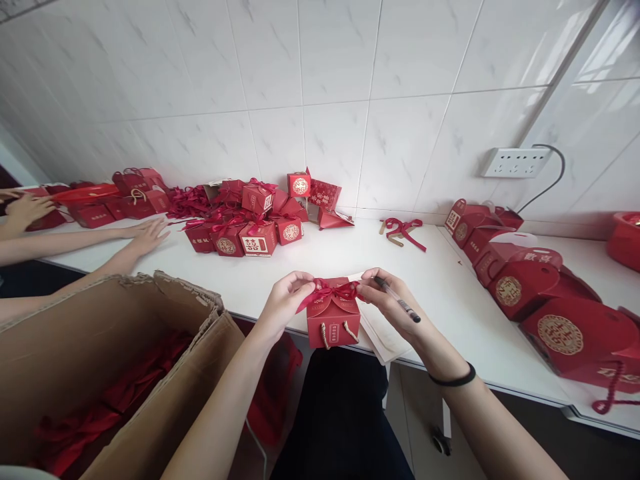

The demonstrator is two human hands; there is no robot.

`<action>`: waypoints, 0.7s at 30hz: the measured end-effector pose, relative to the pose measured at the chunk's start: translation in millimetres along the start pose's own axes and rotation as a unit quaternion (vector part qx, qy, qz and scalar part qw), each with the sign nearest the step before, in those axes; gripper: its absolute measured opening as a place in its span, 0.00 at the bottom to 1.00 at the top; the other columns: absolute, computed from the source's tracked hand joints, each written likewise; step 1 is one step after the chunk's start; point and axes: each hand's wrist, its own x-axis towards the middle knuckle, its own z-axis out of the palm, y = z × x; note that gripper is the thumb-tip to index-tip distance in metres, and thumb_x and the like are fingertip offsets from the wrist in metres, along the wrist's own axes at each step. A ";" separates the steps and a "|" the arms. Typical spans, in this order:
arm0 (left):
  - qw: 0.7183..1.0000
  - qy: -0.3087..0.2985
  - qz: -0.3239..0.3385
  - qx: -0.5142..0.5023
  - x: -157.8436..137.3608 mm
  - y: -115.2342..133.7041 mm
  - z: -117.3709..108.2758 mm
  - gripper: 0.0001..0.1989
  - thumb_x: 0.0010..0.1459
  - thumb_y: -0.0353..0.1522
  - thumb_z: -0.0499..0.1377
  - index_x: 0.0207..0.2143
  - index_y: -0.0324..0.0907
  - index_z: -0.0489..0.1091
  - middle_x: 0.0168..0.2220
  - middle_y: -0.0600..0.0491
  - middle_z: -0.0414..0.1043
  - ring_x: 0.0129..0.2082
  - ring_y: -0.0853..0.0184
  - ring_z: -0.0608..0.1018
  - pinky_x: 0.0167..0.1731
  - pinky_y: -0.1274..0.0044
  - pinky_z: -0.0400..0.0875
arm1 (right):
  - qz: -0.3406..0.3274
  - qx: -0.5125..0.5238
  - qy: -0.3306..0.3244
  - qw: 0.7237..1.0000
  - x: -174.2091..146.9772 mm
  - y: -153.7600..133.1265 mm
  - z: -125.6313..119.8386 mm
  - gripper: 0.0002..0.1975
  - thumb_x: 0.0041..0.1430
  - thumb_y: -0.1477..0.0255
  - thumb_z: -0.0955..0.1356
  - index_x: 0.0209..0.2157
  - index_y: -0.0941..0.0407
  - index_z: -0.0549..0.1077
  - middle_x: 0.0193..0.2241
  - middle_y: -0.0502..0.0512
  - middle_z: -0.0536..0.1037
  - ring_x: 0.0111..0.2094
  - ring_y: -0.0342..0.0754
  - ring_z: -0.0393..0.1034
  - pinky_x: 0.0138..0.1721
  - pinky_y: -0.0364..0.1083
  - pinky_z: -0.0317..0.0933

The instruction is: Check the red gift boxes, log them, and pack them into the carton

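Pinching a glossy crimson bow (341, 291) with both hands (285, 299) (389, 301) atop a rope-handled red box (333, 325)

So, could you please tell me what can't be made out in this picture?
All in the head view:
Inside of the red cardboard gift box with rope handles: hidden by its closed flaps.
Small print on its front label: too small to read surely.
Floor of the open brown cardboard carton: hidden under heaped red ribbon-like material.
White paper sheets: partly covered by the box.
Red plastic basin: cut off by the right edge.
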 end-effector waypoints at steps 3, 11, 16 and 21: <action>1.000 0.015 -0.004 -0.010 0.3 -2.8 -0.2 0.13 0.43 0.35 0.63 0.32 0.40 0.69 0.30 0.55 0.71 0.31 0.72 0.73 0.33 0.80 0.64 | -0.007 0.000 -0.006 1.000 6.0 5.9 3.4 0.14 0.49 0.62 0.70 0.31 0.55 0.66 0.24 0.47 0.63 0.27 0.43 0.56 0.29 0.43 0.51; 0.999 0.002 0.023 0.024 -2.9 -5.8 -2.0 0.15 0.47 0.41 0.61 0.34 0.40 0.69 0.29 0.54 0.69 0.27 0.72 0.69 0.31 0.79 0.63 | 0.010 -0.013 0.013 1.000 11.1 -4.5 20.0 0.13 0.50 0.62 0.67 0.33 0.57 0.67 0.21 0.47 0.65 0.25 0.43 0.59 0.29 0.43 0.52; 0.907 0.052 0.245 0.340 -1.8 5.0 -2.6 0.10 0.52 0.34 0.57 0.37 0.43 0.71 0.40 0.51 0.68 0.41 0.65 0.70 0.46 0.70 0.63 | -0.033 -0.055 0.017 0.998 9.7 -14.4 21.9 0.14 0.52 0.62 0.68 0.34 0.58 0.69 0.23 0.50 0.70 0.27 0.44 0.63 0.29 0.44 0.54; 0.820 -0.138 0.264 0.488 8.3 24.2 8.7 0.08 0.54 0.36 0.59 0.36 0.44 0.72 0.38 0.53 0.72 0.43 0.62 0.72 0.48 0.68 0.61 | 0.001 -0.013 0.018 1.000 22.8 -10.6 18.5 0.18 0.51 0.60 0.68 0.38 0.59 0.69 0.27 0.54 0.75 0.27 0.46 0.67 0.27 0.43 0.56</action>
